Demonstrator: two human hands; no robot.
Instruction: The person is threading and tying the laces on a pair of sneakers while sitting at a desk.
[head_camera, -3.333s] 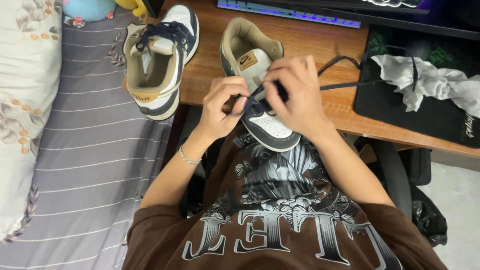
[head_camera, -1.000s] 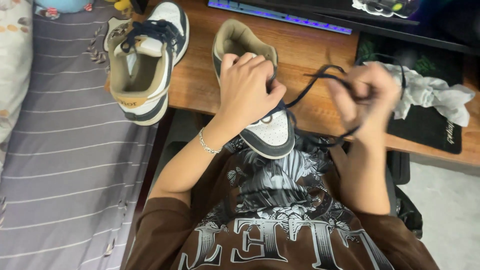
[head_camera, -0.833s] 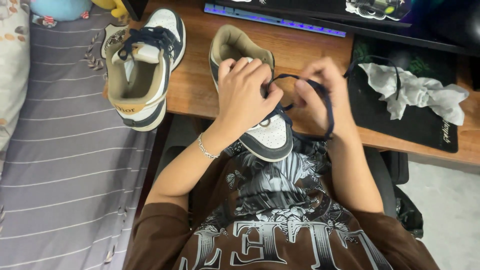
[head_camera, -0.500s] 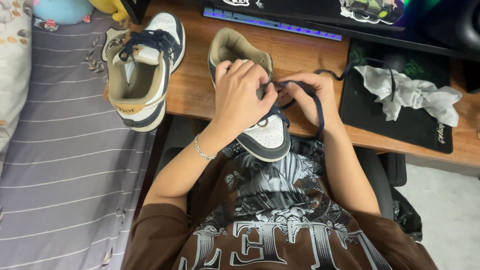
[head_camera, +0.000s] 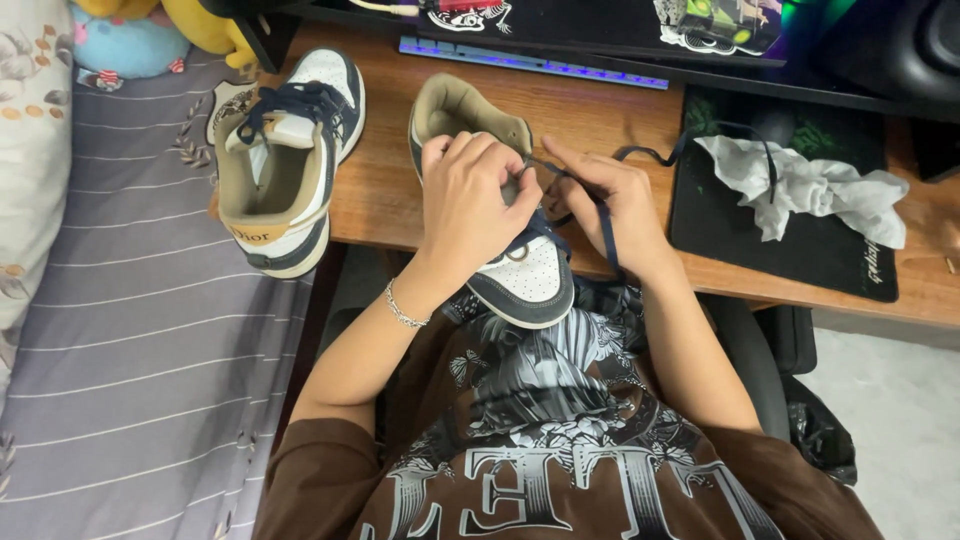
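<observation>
A white and navy sneaker (head_camera: 520, 270) lies on the wooden bench (head_camera: 620, 130) at its near edge, toe toward the person. The left hand (head_camera: 470, 205) has its grip curled over the tongue, and the right hand (head_camera: 610, 205) pinches the dark flat lace (head_camera: 606, 215). A second, laced sneaker (head_camera: 285, 170) lies to the left. Crumpled white paper (head_camera: 800, 185) sits on a black mat (head_camera: 790, 250).
</observation>
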